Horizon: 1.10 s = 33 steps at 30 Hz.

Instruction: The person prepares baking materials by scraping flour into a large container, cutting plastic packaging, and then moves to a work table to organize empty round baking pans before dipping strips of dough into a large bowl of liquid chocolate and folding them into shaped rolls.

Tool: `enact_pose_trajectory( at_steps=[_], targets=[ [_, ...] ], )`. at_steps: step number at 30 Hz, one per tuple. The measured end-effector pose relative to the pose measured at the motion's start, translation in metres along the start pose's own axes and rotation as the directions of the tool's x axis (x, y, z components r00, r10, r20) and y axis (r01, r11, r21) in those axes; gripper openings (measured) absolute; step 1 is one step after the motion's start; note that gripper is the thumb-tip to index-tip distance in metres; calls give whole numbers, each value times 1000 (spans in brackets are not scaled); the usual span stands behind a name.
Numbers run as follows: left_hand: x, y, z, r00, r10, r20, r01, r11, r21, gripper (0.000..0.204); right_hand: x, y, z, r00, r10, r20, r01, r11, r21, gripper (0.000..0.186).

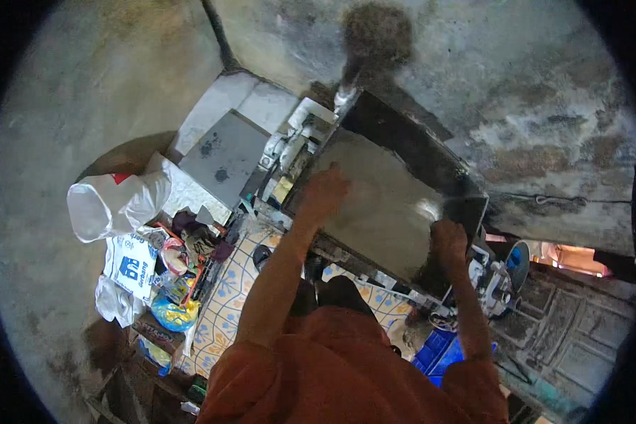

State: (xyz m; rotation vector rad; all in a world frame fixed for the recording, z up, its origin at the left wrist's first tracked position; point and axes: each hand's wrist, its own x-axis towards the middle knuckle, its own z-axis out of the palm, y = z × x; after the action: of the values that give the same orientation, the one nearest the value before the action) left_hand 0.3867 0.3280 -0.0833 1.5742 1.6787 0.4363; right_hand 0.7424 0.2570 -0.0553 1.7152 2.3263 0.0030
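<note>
A rectangular dark-walled trough [475, 212] holding a flat grey, wet-looking surface [374, 212] fills the middle right. My left hand [321, 191] reaches over its left part, fingers bent and close to the surface; what they hold, if anything, is hidden. My right hand [447, 240] is closed at the trough's right end, below a bright glint; I cannot make out what it grips. White fittings [290, 141] run along the trough's left side, beside a grey board [222, 155] with dark wet patches.
White sacks [113, 205], bags and mixed clutter [177, 275] lie at left. Patterned tiles [230, 297] are underfoot. A round bucket [517, 268], machine parts [495, 290] and a blue crate [431, 353] stand at right. Stained concrete walls [544, 127] enclose the back.
</note>
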Motion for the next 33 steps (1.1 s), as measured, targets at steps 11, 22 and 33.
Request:
enact_pose_trajectory(
  at_steps=[11, 22, 33],
  targets=[
    [-13, -33, 32, 950, 308, -54, -310, 950, -25, 35, -14, 53, 44, 984, -115, 136, 162, 893, -420, 35],
    [-10, 5, 12, 968, 197, 158, -154, 956, -251, 47, 15, 10, -69, 966, 231, -114, -106, 760, 642, 27],
    [-9, 45, 5, 960, 236, 150, -170, 918, -357, 37, 10, -15, -55, 966, 242, 87, -153, 268, 951, 19]
  ],
)
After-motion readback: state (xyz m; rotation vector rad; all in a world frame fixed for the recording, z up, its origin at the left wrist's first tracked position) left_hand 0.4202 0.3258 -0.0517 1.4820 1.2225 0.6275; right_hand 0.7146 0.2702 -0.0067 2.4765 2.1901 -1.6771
